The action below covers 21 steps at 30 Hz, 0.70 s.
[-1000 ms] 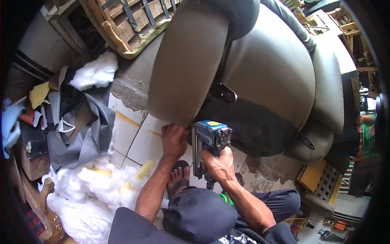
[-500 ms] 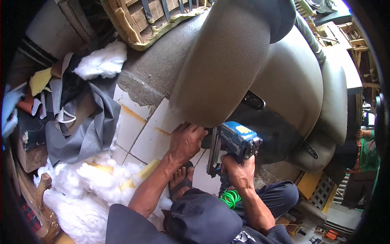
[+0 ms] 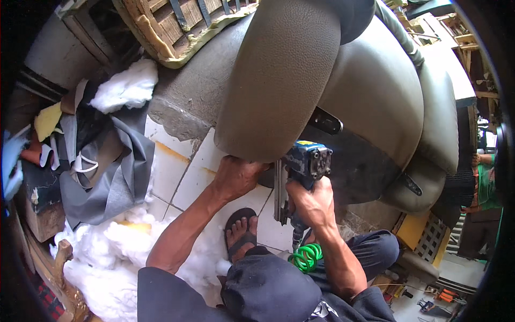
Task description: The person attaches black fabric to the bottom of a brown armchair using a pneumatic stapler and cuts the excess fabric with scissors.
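Observation:
My right hand (image 3: 315, 203) is wrapped round the handle of a blue pneumatic staple gun (image 3: 313, 160). The gun's nose lies against the lower end of a brown leather-covered armrest (image 3: 276, 80), and a green coiled air hose (image 3: 306, 258) hangs below it. Beside the nose, on its left, my left hand (image 3: 236, 176) is closed at the armrest's bottom edge. Its fingertips are tucked under and partly hidden, so they seem to grip the cover there. Behind the armrest, a large brown padded seat (image 3: 375, 96) shows a black slotted fitting (image 3: 326, 120).
White fibre stuffing (image 3: 107, 268) is heaped on the tiled floor at left, beside grey leather scraps (image 3: 115, 172). A wooden frame with foam edging (image 3: 177, 32) stands at the far left. Another person's arm (image 3: 485, 159) shows at the right edge.
The staple gun has moved slightly left and turned, its nose now close against the armrest's end. My left hand has shifted a little left and curls tighter under the edge.

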Motion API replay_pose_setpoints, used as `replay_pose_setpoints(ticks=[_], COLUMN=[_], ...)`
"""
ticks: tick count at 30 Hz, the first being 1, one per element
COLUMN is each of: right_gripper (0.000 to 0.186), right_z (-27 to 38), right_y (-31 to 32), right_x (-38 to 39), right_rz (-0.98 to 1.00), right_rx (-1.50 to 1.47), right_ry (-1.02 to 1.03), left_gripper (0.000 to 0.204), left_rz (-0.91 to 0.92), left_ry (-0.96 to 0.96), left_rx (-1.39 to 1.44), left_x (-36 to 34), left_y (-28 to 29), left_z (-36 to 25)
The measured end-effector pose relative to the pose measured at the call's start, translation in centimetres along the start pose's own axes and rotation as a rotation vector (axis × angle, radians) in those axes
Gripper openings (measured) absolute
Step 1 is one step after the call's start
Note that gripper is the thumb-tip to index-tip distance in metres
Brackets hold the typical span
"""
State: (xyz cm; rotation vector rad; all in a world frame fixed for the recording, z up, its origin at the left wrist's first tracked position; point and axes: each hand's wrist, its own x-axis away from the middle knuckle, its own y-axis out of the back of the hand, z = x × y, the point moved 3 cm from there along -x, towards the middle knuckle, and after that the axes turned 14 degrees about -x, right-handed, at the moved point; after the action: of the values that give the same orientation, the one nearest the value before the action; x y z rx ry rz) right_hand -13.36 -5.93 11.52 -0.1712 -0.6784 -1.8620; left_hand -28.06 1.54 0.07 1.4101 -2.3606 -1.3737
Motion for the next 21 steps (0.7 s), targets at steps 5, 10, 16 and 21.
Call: replay_pose_setpoints(ticks=[5,10,16,21], right_gripper=[0.027,0.038,0.037,0.027], right_z=[0.8,1.4,2.3,2.5], right_y=[-0.6,-0.5,-0.9,0.9], right_x=[-0.5,-0.7,-0.9,1.2], right_rz=[0.058,0.030,0.032,0.020], right_rx=[0.073,0.107,0.176,-0.070], right_ry=[-0.084,-0.164,-0.256,-0.169], left_gripper=[0.031,0.024,0.017,0.013], left_rz=[-0.001,-0.076,-0.147,-0.319], left_ry=[-0.019,-0.075,-0.062,0.061], left_rx=[-0.059,-0.139,-0.177,-0.213], left_x=[0.1,0.1,1.1,1.7], left_y=[-0.3,-0.5,-0.9,-0.6], left_z=[0.6,0.3,-0.1,-1.5])
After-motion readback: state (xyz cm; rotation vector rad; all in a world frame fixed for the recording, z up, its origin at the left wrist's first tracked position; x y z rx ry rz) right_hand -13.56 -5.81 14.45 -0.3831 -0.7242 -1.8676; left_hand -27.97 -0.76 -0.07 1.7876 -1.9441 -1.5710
